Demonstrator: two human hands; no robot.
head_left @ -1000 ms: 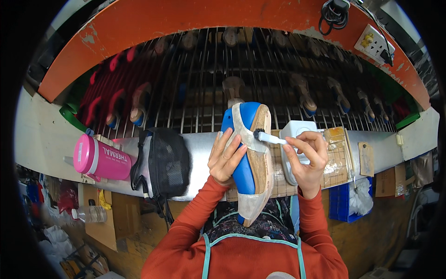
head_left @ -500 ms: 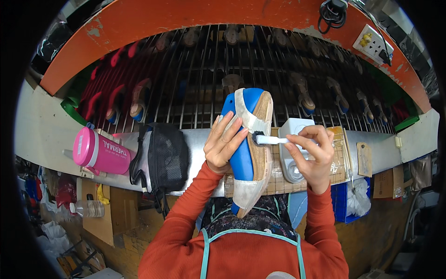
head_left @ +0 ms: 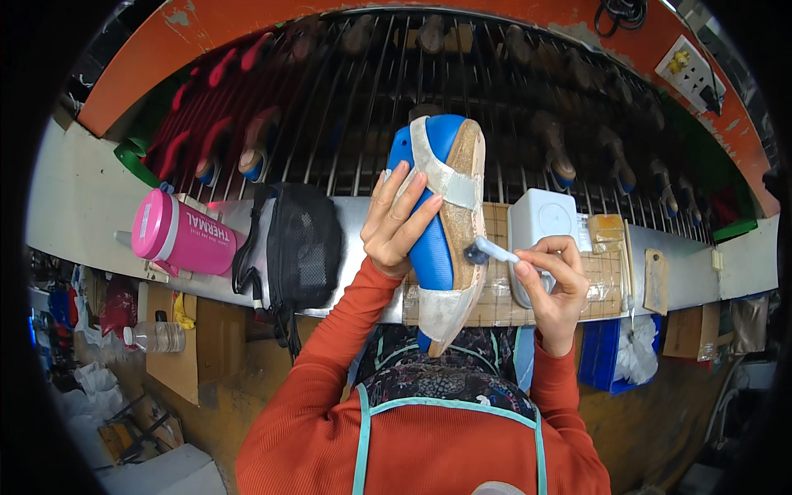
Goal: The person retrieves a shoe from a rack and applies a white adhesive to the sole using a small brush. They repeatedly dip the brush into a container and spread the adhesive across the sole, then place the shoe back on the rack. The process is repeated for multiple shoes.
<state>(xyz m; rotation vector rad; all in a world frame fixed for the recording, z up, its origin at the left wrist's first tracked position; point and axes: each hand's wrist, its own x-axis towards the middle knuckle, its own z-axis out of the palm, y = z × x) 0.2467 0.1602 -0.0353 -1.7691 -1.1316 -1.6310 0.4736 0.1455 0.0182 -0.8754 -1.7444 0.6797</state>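
A sandal with pale straps and a cork-coloured side [head_left: 462,219] sits on a blue shoe last [head_left: 431,257], tilted upright in front of my chest. My left hand [head_left: 396,223] grips the last from its left side, fingers spread over the blue surface and a strap. In my right hand [head_left: 554,285], thumb and fingers pinch the pale handle of a small brush [head_left: 497,251]. Its dark bristles touch the cork side, a little above the lower strap. Behind the right hand stands a white plastic container [head_left: 540,216], partly hidden.
Beyond the metal bench are long bars [head_left: 330,124] carrying several shoes on lasts. A pink thermal bottle [head_left: 194,235] and a black mesh bag [head_left: 305,247] lie at left. On the right are a grid-patterned board [head_left: 601,289] and a blue bin [head_left: 600,363] below the bench edge.
The brush has moved down along the cork side, from beside the upper strap toward the lower one, and its handle now slants. The scene has shifted slightly with my head.
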